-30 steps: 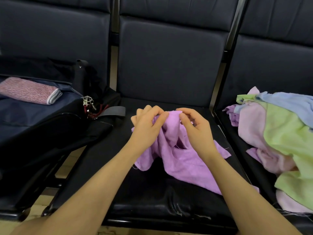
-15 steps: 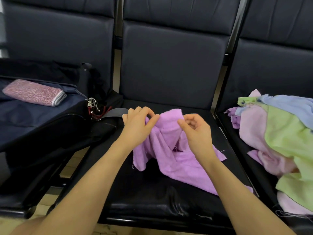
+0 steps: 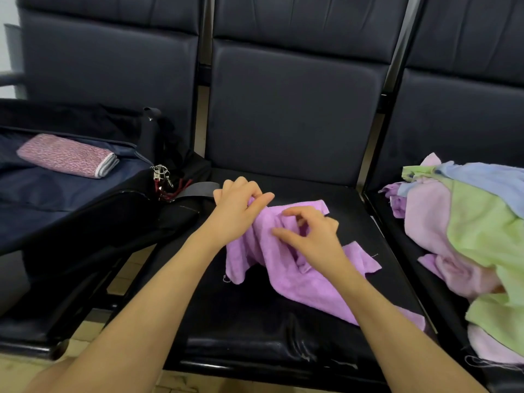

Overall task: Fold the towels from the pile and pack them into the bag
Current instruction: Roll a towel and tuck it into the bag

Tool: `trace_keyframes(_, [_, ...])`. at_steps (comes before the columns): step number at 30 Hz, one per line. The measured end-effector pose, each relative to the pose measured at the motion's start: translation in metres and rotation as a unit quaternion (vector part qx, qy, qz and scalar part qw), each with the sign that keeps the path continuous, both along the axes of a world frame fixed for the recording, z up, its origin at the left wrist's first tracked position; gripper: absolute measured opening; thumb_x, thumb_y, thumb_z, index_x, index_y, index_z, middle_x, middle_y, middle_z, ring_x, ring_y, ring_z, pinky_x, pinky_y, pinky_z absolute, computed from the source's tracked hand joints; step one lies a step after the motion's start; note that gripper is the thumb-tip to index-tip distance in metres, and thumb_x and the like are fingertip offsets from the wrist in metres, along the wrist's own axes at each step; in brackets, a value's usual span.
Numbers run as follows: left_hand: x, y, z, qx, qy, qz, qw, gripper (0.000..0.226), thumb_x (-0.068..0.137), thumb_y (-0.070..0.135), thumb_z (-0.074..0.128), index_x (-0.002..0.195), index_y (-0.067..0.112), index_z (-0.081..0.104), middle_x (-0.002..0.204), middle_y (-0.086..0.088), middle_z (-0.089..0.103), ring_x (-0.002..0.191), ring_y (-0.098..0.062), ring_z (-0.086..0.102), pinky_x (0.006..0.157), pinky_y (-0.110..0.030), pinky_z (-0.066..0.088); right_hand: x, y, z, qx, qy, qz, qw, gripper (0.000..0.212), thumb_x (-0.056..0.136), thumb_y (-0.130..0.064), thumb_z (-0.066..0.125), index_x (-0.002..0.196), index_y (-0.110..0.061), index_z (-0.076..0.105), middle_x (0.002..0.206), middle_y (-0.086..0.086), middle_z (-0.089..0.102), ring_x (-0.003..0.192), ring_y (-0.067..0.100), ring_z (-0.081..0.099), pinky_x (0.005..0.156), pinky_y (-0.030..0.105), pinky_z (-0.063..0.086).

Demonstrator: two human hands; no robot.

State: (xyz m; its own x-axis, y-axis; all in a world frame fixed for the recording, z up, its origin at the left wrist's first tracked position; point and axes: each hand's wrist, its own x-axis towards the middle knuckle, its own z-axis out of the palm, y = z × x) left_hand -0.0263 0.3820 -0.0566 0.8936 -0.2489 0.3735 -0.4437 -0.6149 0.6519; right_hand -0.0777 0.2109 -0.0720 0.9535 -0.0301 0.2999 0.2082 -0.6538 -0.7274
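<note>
Towel work filled our head view: our left hand (image 3: 238, 211) pinched the crumpled lilac terry towel (image 3: 286, 268) on the black padded middle seat (image 3: 255, 321); our right hand (image 3: 312, 236) hovered, fingers loosely spread, holding nothing. The navy open bag (image 3: 56, 194) lay left, the pastel towel pile (image 3: 467, 236) right.

Crumpled purple terry towel (image 3: 286, 268) mid-seat, mixed pastel towel pile (image 3: 465, 239) on right seat, open navy fabric bag (image 3: 56, 194) left holding one folded pink towel (image 3: 66, 155).

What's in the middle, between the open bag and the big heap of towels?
In the head view, the purple towel lies crumpled on the middle seat between the bag and the pile, with both hands on it.
</note>
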Motion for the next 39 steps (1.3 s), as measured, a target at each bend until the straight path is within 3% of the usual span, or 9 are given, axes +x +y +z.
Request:
trace_keyframes(3, [0.001, -0.004, -0.002, 0.002, 0.005, -0.002, 1.0, 0.031, 0.097, 0.041, 0.045, 0.069, 0.029, 0.042, 0.082, 0.008, 0.042, 0.093, -0.013, 0.037, 0.083, -0.027, 0.019, 0.005, 0.015, -0.009, -0.043, -0.026, 0.02, 0.999, 0.018, 0.08, -0.035, 0.074, 0.087, -0.036, 0.058, 0.082, -0.023, 0.057, 0.089, 0.001, 0.051, 0.092, 0.031, 0.029])
trace_keyframes(7, [0.01, 0.007, -0.012, 0.044, 0.007, 0.017, 0.999, 0.029, 0.096, 0.044, 0.045, 0.076, 0.025, 0.051, 0.087, 0.005, 0.047, 0.095, -0.016, 0.039, 0.082, -0.028, 0.019, 0.011, 0.008, -0.008, 0.058, -0.028, 0.013, 0.998, 0.023, 0.086, -0.023, 0.069, 0.073, -0.038, 0.058, 0.074, -0.018, 0.062, 0.082, 0.008, 0.058, 0.095, 0.051, 0.04])
trace_keyframes(11, [0.018, 0.01, -0.026, 0.051, 0.058, -0.018, 0.997, 0.039, 0.096, 0.042, 0.047, 0.061, 0.026, 0.044, 0.08, 0.008, 0.037, 0.09, -0.016, 0.036, 0.078, -0.025, 0.016, 0.013, -0.015, -0.009, 0.071, 0.029, -0.026, 0.997, 0.02, 0.089, -0.025, 0.066, 0.074, -0.035, 0.06, 0.074, -0.01, 0.063, 0.102, 0.022, 0.057, 0.097, 0.039, 0.043])
trace_keyframes(16, [0.024, -0.01, -0.059, 0.04, -0.024, 0.091, 0.995, 0.02, 0.095, 0.039, 0.053, 0.087, 0.021, 0.052, 0.096, 0.007, 0.04, 0.093, -0.016, 0.036, 0.079, -0.025, 0.018, 0.021, -0.025, -0.017, 0.043, 0.076, -0.113, 0.99, 0.018, 0.093, -0.025, 0.061, 0.075, -0.024, 0.061, 0.066, -0.01, 0.061, 0.077, 0.012, 0.058, 0.095, 0.021, 0.036])
trace_keyframes(24, [-0.003, -0.002, -0.09, 0.182, -0.191, 0.014, 0.965, 0.039, 0.081, 0.057, 0.046, 0.079, 0.022, 0.063, 0.088, 0.006, 0.053, 0.082, -0.019, 0.048, 0.076, -0.031, 0.028, 0.021, -0.026, -0.027, 0.013, 0.064, -0.145, 0.987, 0.012, 0.092, -0.026, 0.06, 0.082, -0.021, 0.061, 0.073, -0.005, 0.063, 0.068, 0.003, 0.055, 0.1, 0.044, 0.039])
trace_keyframes(27, [-0.007, 0.001, -0.108, 0.226, -0.195, 0.05, 0.953, 0.037, 0.069, 0.052, 0.074, 0.076, 0.017, 0.065, 0.088, -0.001, 0.056, 0.082, -0.022, 0.045, 0.073, -0.035, 0.032, 0.019, -0.022, -0.029, -0.002, 0.053, -0.146, 0.988, 0.011, 0.092, -0.026, 0.059, 0.082, -0.02, 0.061, 0.075, 0.0, 0.066, 0.066, 0.004, 0.055, 0.097, 0.045, 0.042])
trace_keyframes(31, [-0.007, -0.001, -0.111, 0.179, -0.181, 0.057, 0.965, 0.026, 0.058, 0.025, 0.09, 0.067, 0.014, 0.067, 0.089, -0.005, 0.057, 0.085, -0.018, 0.033, 0.072, -0.036, 0.029, 0.017, -0.016, -0.029, -0.013, 0.036, -0.138, 0.99, 0.013, 0.092, -0.024, 0.06, 0.079, -0.021, 0.06, 0.07, -0.002, 0.062, 0.063, 0.003, 0.052, 0.099, 0.04, 0.038])
trace_keyframes(35, [-0.01, 0.003, -0.094, 0.051, -0.125, 0.064, 0.989, 0.01, 0.079, 0.017, 0.076, 0.075, 0.014, 0.068, 0.095, 0.001, 0.051, 0.09, -0.018, 0.042, 0.081, -0.029, 0.021, 0.011, -0.014, -0.019, 0.054, 0.009, -0.122, 0.991, 0.013, 0.092, -0.019, 0.061, 0.079, -0.018, 0.063, 0.073, 0.003, 0.064, 0.071, 0.008, 0.057, 0.089, 0.031, 0.046])
trace_keyframes(39, [-0.018, 0.008, -0.05, -0.147, -0.002, 0.016, 0.989, 0.013, 0.089, 0.015, 0.066, 0.079, 0.023, 0.062, 0.081, 0.008, 0.063, 0.076, -0.002, 0.058, 0.075, -0.018, 0.043, 0.003, -0.016, 0.005, 0.124, -0.057, -0.106, 0.985, 0.019, 0.091, -0.016, 0.06, 0.076, -0.028, 0.061, 0.08, -0.001, 0.065, 0.079, 0.008, 0.059, 0.073, 0.014, 0.046])
